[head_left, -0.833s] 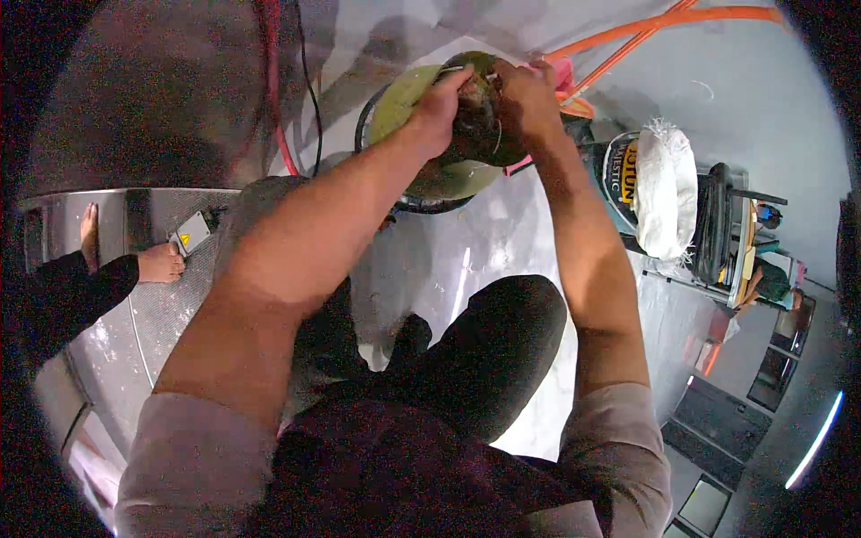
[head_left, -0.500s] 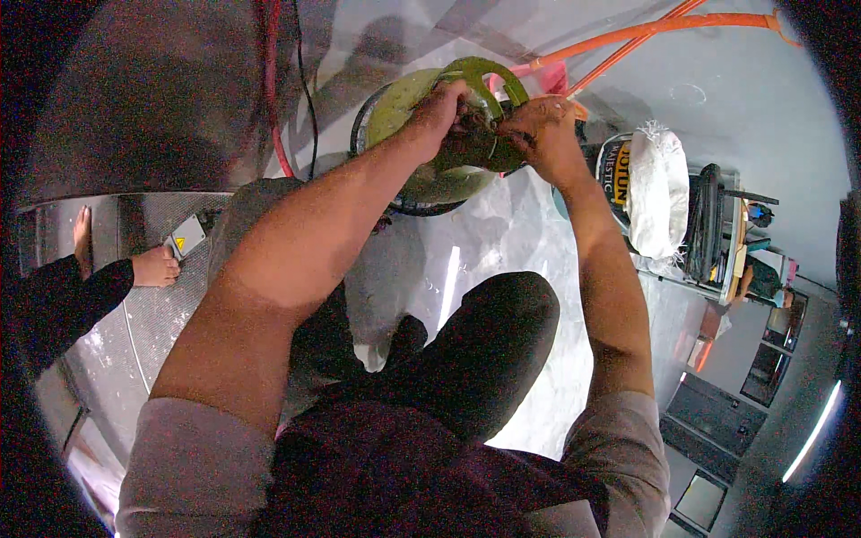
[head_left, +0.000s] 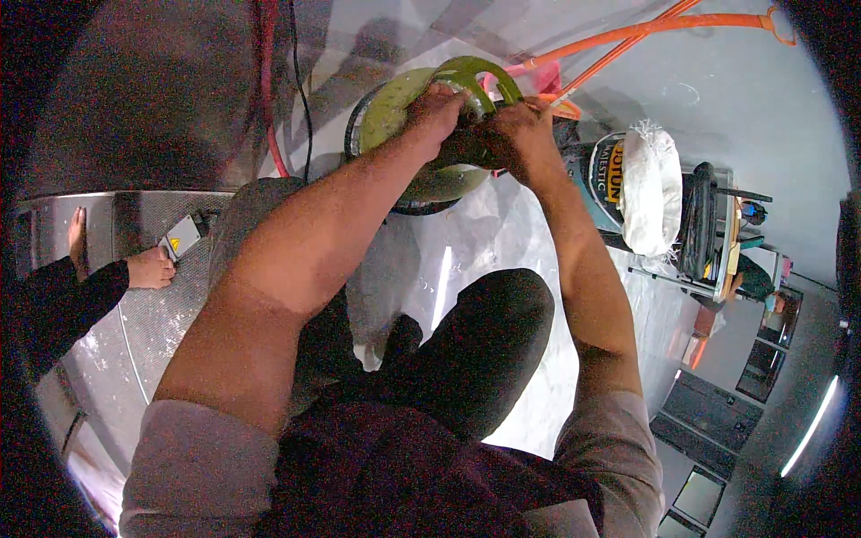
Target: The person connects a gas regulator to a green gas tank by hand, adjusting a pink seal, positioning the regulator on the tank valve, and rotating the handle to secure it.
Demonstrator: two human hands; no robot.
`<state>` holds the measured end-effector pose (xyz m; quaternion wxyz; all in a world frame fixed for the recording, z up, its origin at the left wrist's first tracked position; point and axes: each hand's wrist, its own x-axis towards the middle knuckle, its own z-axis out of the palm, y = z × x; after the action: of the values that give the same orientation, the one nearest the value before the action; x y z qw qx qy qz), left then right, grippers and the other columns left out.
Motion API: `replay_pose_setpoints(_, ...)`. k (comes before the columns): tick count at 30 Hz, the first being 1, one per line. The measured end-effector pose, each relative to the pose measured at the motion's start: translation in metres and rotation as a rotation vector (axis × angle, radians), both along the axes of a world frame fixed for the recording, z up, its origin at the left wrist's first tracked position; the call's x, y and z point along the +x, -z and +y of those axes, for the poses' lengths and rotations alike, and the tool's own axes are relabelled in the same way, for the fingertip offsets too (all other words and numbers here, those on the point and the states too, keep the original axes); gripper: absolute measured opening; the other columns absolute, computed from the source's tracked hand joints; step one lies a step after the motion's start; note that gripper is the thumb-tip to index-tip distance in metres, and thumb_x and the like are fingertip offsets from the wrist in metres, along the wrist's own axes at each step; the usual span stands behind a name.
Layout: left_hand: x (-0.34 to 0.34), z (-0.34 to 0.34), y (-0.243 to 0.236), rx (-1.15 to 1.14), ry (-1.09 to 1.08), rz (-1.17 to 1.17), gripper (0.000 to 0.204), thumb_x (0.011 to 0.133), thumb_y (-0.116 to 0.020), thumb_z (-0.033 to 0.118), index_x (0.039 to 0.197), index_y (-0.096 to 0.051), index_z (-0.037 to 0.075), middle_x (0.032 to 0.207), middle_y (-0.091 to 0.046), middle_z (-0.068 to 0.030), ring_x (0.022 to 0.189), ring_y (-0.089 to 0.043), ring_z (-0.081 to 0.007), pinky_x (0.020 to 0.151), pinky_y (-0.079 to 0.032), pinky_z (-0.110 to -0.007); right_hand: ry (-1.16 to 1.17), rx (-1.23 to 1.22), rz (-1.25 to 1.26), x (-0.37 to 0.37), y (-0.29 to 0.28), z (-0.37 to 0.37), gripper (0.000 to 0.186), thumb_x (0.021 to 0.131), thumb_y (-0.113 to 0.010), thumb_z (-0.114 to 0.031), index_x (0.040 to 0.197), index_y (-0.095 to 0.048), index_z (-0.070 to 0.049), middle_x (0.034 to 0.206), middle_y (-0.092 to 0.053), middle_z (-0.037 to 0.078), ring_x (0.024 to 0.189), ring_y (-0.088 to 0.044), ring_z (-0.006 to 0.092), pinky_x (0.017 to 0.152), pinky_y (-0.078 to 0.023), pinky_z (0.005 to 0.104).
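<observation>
In front of me is a round yellow-green object (head_left: 392, 112) with a dark rim and a paler lower part. A curved yellow-green piece shaped like a loop handle (head_left: 480, 67) rises from its top. My left hand (head_left: 438, 115) is closed at the loop's left base, fingers curled toward the dark middle. Close beside it on the right, my right hand (head_left: 523, 134) is bent inward, its fingers also curled. Shadow and the hands hide what the fingers pinch between them.
Behind stand a pink item (head_left: 543, 79) and orange pipes (head_left: 628, 40). To the right are a paint bucket (head_left: 606, 184) and a white woven sack (head_left: 652, 188). A red hose (head_left: 269, 99) hangs at left. Another person's hand (head_left: 151, 268) touches a grey box (head_left: 182, 237).
My right hand has shifted left and slightly down, closer to my left hand, its fingers now turned inward more. My left hand stays at nearly the same place on the round object.
</observation>
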<state>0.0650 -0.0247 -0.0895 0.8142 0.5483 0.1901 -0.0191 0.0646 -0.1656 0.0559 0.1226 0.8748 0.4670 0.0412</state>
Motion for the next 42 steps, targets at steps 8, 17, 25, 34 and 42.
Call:
replay_pose_setpoints(8, -0.002, 0.008, -0.023, -0.312, 0.003, 0.146, 0.064, 0.089, -0.049, 0.052, 0.131, -0.048, 0.003, 0.128, -0.053, -0.0187, 0.116, -0.052, -0.0303, 0.098, -0.039, -0.043, 0.135, 0.283, 0.143, 0.002, 0.0, 0.005, 0.019, 0.08, -0.062, -0.024, 0.095, -0.071, -0.017, 0.097, -0.067, 0.012, 0.099, -0.058, 0.0325, 0.096, -0.034, 0.0487)
replay_pose_setpoints(17, -0.006, 0.009, -0.032, -0.478, 0.057, 0.072, 0.054, 0.09, -0.049, 0.044, 0.126, -0.054, 0.004, 0.125, -0.055, -0.0187, 0.111, -0.054, -0.0312, 0.094, -0.041, -0.045, 0.131, 0.216, 0.075, 0.036, 0.008, 0.044, 0.02, 0.082, -0.06, -0.028, 0.094, -0.072, -0.016, 0.1, -0.067, 0.01, 0.092, -0.06, 0.0321, 0.086, -0.038, 0.0503)
replay_pose_setpoints(25, 0.004, 0.0, 0.002, -0.171, -0.015, 0.03, 0.024, 0.092, -0.045, 0.02, 0.104, -0.061, 0.008, 0.093, -0.067, -0.0097, 0.083, -0.065, -0.0233, 0.079, -0.052, -0.04, -0.029, 0.087, -0.132, 0.022, 0.001, 0.019, 0.021, 0.082, -0.065, -0.026, 0.098, -0.066, -0.014, 0.099, -0.062, 0.004, 0.1, -0.055, 0.0267, 0.087, -0.036, 0.0462)
replay_pose_setpoints(34, -0.024, 0.012, -0.034, -0.351, 0.069, 0.155, 0.033, 0.089, -0.046, 0.021, 0.113, -0.058, 0.003, 0.105, -0.063, -0.013, 0.092, -0.06, -0.0245, 0.079, -0.047, -0.04, -0.167, -0.035, 0.123, 0.01, -0.015, 0.003, 0.018, 0.081, -0.062, -0.019, 0.098, -0.064, -0.011, 0.099, -0.061, 0.007, 0.101, -0.056, 0.0274, 0.087, -0.035, 0.0455)
replay_pose_setpoints(42, -0.019, 0.016, -0.031, -0.257, 0.103, 0.172, 0.031, 0.086, -0.05, 0.023, 0.106, -0.063, 0.003, 0.098, -0.064, -0.0155, 0.087, -0.06, -0.028, 0.077, -0.047, -0.041, -0.025, 0.029, 0.1, 0.007, -0.003, 0.002, 0.022, 0.084, -0.061, -0.026, 0.099, -0.067, -0.012, 0.099, -0.065, 0.008, 0.101, -0.055, 0.0282, 0.087, -0.035, 0.0477)
